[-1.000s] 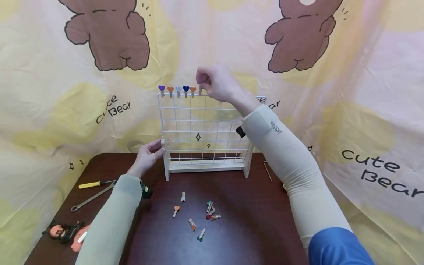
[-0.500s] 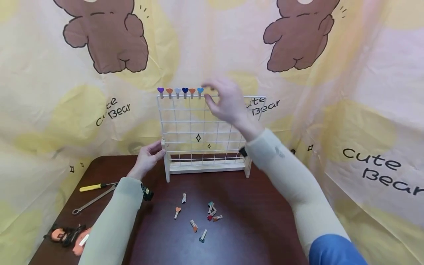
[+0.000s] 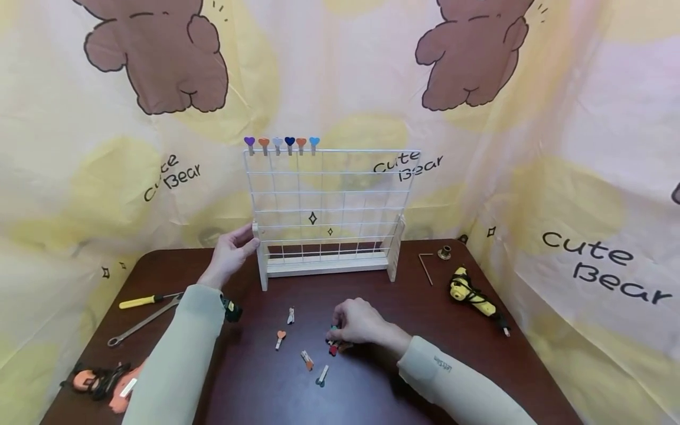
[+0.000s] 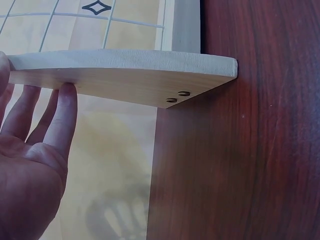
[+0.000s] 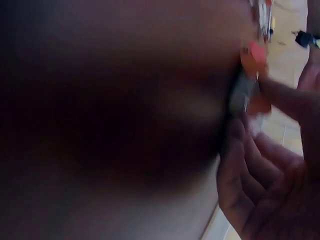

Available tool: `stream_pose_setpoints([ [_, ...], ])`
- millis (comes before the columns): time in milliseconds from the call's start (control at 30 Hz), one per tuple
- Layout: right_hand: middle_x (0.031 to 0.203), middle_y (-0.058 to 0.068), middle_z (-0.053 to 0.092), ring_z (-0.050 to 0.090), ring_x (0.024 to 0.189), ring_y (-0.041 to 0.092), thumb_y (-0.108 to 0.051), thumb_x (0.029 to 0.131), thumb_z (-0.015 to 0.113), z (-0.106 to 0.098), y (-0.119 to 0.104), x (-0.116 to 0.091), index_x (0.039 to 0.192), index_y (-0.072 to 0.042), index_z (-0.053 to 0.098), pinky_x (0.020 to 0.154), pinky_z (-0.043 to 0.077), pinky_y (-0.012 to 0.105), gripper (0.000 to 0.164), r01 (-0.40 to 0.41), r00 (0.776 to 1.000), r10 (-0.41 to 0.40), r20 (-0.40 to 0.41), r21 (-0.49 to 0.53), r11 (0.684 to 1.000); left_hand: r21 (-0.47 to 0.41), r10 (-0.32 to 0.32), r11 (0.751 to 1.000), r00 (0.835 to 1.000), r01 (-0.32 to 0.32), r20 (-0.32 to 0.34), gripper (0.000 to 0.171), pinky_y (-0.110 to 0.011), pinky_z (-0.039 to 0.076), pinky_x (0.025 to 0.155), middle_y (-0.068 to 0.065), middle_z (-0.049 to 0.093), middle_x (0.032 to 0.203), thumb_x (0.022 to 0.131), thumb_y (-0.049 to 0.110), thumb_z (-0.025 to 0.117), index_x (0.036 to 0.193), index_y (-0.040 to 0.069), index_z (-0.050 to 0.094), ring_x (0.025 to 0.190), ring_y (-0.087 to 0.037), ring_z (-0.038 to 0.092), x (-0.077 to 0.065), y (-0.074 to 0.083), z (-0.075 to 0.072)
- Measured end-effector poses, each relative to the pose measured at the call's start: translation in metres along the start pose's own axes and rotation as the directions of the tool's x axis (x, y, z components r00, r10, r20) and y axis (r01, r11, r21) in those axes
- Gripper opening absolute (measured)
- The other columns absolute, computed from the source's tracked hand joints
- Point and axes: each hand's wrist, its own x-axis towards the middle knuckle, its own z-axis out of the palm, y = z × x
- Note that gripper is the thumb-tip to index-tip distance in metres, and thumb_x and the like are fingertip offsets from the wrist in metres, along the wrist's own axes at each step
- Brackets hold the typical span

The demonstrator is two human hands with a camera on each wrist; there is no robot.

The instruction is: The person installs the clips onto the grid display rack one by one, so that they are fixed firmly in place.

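1. Heart pegs point(image 3: 289, 144) stand in a row of six on the top wire of a white wire grid point(image 3: 343, 192), all toward its left end; from the left their hearts are purple, orange, pale, dark blue, orange and light blue

2. More pegs lie loose on the dark table point(image 3: 255, 389) in front of the grid: a pale peg point(image 3: 291, 316), an orange-hearted peg point(image 3: 280, 340), a peg with its orange heart toward the near edge point(image 3: 307, 359) and a dark teal one point(image 3: 322, 376)

3. The right hand point(image 3: 361, 320) is down at a small cluster of pegs, thumb and fingers bent in over it; a red-hearted peg point(image 3: 333, 350) shows just below the fingertips

4. The right wrist view is blurred: a peg body point(image 5: 243, 95) shows at the thumb and fingers, but I cannot tell whether they are clamped on it

5. The left hand point(image 3: 229, 257), well apart from the right, touches the grid's left wooden upright point(image 3: 262, 265); its fingers are extended, and the fingertips point(image 4: 66, 100) rest on the outer face

6. At the left lie a yellow-handled tool point(image 3: 139, 303), a wrench point(image 3: 143, 322) and a corded orange tool point(image 3: 121, 396); at the right, an L-shaped key point(image 3: 427, 270), a metal fitting point(image 3: 444, 253) and a corded yellow tool point(image 3: 470, 294)
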Motion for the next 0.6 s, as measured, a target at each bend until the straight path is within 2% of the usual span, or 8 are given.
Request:
stream_pose_setpoints([
  [100, 0.063, -0.020, 0.064, 0.060, 0.060, 0.000, -0.032, 0.084, 0.092, 0.009, -0.003, -0.003, 0.077, -0.025, 0.075, 0.056, 0.050, 0.024, 0.019, 0.017, 0.998, -0.015, -0.056, 0.034, 0.999, 0.003, 0.012, 1.000, 1.000, -0.012, -0.005, 0.060, -0.013, 0.053, 0.093, -0.021, 0.058, 0.151, 0.104, 0.017, 0.071, 0.160, 0.011, 0.048, 0.124, -0.012, 0.064, 0.000, -0.002, 0.001],
  [233, 0.066, -0.018, 0.068, 0.063, 0.062, -0.001, -0.019, 0.083, 0.092, 0.007, -0.002, 0.000, 0.080, -0.019, 0.079, 0.058, 0.054, 0.022, 0.014, 0.028, 0.998, -0.020, -0.066, 0.129, 0.991, -0.017, 0.005, 1.000, 1.000, -0.005, 0.004, 0.061, -0.013, 0.053, 0.091, -0.023, 0.057, 0.151, 0.104, 0.015, 0.071, 0.160, 0.009, 0.047, 0.114, -0.001, 0.065, 0.002, -0.004, 0.001],
  [333, 0.071, -0.010, 0.074, 0.070, 0.065, 0.006, -0.008, 0.084, 0.090, 0.001, 0.003, 0.001, 0.087, -0.011, 0.082, 0.060, 0.058, 0.025, 0.010, 0.017, 0.999, -0.003, -0.052, 0.270, 0.963, -0.026, -0.007, 1.000, 1.000, 0.008, 0.016, 0.061, -0.012, 0.053, 0.090, -0.024, 0.054, 0.153, 0.105, 0.012, 0.069, 0.161, 0.007, 0.045, 0.110, 0.004, 0.064, 0.003, -0.004, 0.002],
  [433, 0.078, -0.003, 0.078, 0.074, 0.069, 0.016, 0.002, 0.087, 0.084, -0.010, 0.006, 0.001, 0.096, -0.005, 0.083, 0.062, 0.063, 0.032, 0.012, 0.010, 1.000, -0.003, -0.018, 0.391, 0.920, -0.017, -0.009, 1.000, 1.000, 0.009, 0.017, 0.061, -0.012, 0.052, 0.091, -0.024, 0.054, 0.154, 0.105, 0.012, 0.068, 0.161, 0.007, 0.045, 0.113, 0.001, 0.064, 0.004, -0.001, 0.001],
  [500, 0.083, -0.002, 0.079, 0.076, 0.072, 0.021, 0.004, 0.090, 0.081, -0.019, 0.007, 0.001, 0.100, -0.004, 0.083, 0.064, 0.064, 0.036, 0.013, 0.015, 1.000, -0.014, -0.006, 0.433, 0.901, 0.000, -0.015, 1.000, 1.000, 0.015, 0.016, 0.060, -0.013, 0.052, 0.093, -0.023, 0.054, 0.154, 0.105, 0.012, 0.068, 0.161, 0.008, 0.045, 0.121, -0.007, 0.064, 0.001, 0.006, 0.001],
  [600, 0.085, -0.002, 0.080, 0.076, 0.072, 0.022, -0.005, 0.093, 0.082, -0.033, 0.007, 0.002, 0.099, -0.008, 0.084, 0.063, 0.064, 0.036, 0.008, 0.047, 0.999, -0.036, -0.033, 0.436, 0.899, 0.002, -0.007, 1.000, 1.000, 0.007, 0.011, 0.060, -0.012, 0.052, 0.092, -0.021, 0.056, 0.153, 0.104, 0.015, 0.070, 0.160, 0.011, 0.048, 0.122, -0.009, 0.063, 0.001, 0.005, -0.001],
])
